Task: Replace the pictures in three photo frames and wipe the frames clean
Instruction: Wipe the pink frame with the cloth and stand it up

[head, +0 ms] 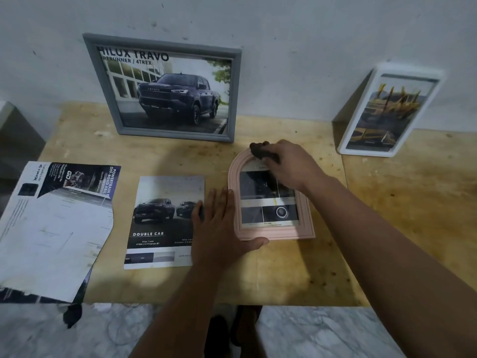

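The pink arched frame (pixel 273 200) lies flat on the wooden table (pixel 387 202), picture side up, with a printed sheet already behind its window. The person's right hand (pixel 289 166) is closed around a dark cloth (pixel 262 150) and presses it on the arch at the far end of this frame. The left hand (pixel 222 228) lies open and flat against the frame's left and near edges, gripping nothing, only bracing it. The step in hand looks like the wipe of this third frame.

Beyond the pink frame, a grey frame (pixel 165 89) with a pickup picture leans on the wall; to the pink frame's far right leans a white frame (pixel 387 112). Left of it lie a "Double Cab" brochure page (pixel 160 220) and, farther left, a torn brochure sheet (pixel 54 223).

Next, the cloth probably needs to travel around the remaining rim and window while the left hand keeps the frame from sliding.
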Demonstrator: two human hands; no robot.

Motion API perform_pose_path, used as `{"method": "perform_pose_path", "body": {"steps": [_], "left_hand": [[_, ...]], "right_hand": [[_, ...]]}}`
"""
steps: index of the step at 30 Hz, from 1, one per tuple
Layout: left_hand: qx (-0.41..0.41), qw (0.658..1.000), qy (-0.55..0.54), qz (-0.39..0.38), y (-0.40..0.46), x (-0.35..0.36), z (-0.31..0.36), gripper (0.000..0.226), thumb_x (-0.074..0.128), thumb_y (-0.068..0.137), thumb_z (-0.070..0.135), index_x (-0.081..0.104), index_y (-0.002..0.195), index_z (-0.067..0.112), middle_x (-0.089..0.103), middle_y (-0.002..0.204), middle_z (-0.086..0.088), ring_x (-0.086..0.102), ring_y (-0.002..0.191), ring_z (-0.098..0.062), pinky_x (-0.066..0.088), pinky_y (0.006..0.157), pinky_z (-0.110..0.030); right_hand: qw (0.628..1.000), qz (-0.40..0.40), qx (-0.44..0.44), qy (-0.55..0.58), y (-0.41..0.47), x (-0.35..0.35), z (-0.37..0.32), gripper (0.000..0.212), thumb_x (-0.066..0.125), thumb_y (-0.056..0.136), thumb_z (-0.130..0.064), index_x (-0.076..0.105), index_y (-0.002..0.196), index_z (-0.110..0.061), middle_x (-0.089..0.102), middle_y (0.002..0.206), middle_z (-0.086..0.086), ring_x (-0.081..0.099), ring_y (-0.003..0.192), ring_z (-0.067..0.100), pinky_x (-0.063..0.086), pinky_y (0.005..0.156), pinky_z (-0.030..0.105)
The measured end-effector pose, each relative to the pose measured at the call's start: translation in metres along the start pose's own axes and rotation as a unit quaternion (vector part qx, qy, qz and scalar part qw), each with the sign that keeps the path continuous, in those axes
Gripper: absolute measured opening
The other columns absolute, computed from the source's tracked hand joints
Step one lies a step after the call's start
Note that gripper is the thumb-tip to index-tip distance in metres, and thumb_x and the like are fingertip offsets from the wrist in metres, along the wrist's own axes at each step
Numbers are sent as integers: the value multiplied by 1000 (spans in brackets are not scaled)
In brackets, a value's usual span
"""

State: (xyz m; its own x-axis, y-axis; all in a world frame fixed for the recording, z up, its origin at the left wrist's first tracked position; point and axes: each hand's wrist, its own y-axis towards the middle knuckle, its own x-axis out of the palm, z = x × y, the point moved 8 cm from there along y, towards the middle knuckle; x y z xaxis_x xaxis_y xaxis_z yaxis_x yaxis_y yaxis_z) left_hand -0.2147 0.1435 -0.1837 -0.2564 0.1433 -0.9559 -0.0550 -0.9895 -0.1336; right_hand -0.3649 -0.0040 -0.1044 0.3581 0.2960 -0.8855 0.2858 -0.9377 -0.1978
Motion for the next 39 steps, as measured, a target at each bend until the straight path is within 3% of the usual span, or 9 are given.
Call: {"method": "perform_pose_path", "body": {"steps": [3,6,12,17,20,23,28,34,39], "left_hand": [[-1,1000,6,-1,0,0,0,136,29,62,105,12,161,13,12,169,-10,3,157,-28,7,122,-57],[1,1000,12,-4,1,0,1,136,27,62,105,16,160,13,14,169,-10,5,156,-29,10,121,-57],[5,1000,18,-3,1,0,1,134,27,64,104,19,160,11,18,168,-8,8,156,-29,12,121,-58],[5,1000,15,-4,0,0,1,134,25,63,105,19,160,12,18,168,-7,9,156,-29,12,121,-57],[10,1000,12,1,1,0,1,135,29,63,105,25,158,10,24,166,-9,14,155,-30,14,120,-57],[8,1000,11,1,1,0,1,136,32,61,105,25,158,11,25,166,-9,13,155,-30,13,121,-57],[8,1000,3,0,2,-2,1,136,31,61,105,20,159,12,19,168,-9,8,156,-29,10,122,-57],[9,1000,6,-5,1,0,1,135,26,63,106,13,161,13,11,170,-8,0,157,-27,6,123,-56],[1,1000,11,-14,1,1,1,136,21,62,106,10,161,13,8,170,-6,-1,157,-26,6,123,-56]], "right_hand": [[989,-50,-42,-134,3,30,-10,37,50,102,-34,63,137,-29,56,135,7,55,118,33,51,90,43],[981,-71,-78,-163,-11,56,-13,38,48,104,-32,62,139,-30,48,151,3,50,125,35,48,97,43],[980,-7,-145,-136,-64,63,-16,29,59,97,-26,73,123,-24,64,125,7,60,102,37,54,69,41],[981,-50,-131,-133,-100,59,-10,35,52,99,-32,65,131,-30,62,122,0,60,101,29,53,69,39],[986,-118,-91,-75,-106,52,-3,32,54,98,-31,68,127,-33,67,116,-5,63,100,22,53,75,38],[974,-207,12,96,-97,38,14,23,63,97,-27,75,116,-32,74,102,-6,68,91,16,57,84,39],[981,-31,69,181,-53,-13,47,25,63,99,-25,73,122,-25,75,110,0,68,100,19,54,96,43],[999,27,3,-21,-18,8,36,41,52,102,-32,58,142,-27,59,135,6,55,115,30,52,91,46],[987,38,-43,-147,-39,49,29,45,51,101,-28,54,146,-30,50,150,3,51,112,35,53,74,42]]}}
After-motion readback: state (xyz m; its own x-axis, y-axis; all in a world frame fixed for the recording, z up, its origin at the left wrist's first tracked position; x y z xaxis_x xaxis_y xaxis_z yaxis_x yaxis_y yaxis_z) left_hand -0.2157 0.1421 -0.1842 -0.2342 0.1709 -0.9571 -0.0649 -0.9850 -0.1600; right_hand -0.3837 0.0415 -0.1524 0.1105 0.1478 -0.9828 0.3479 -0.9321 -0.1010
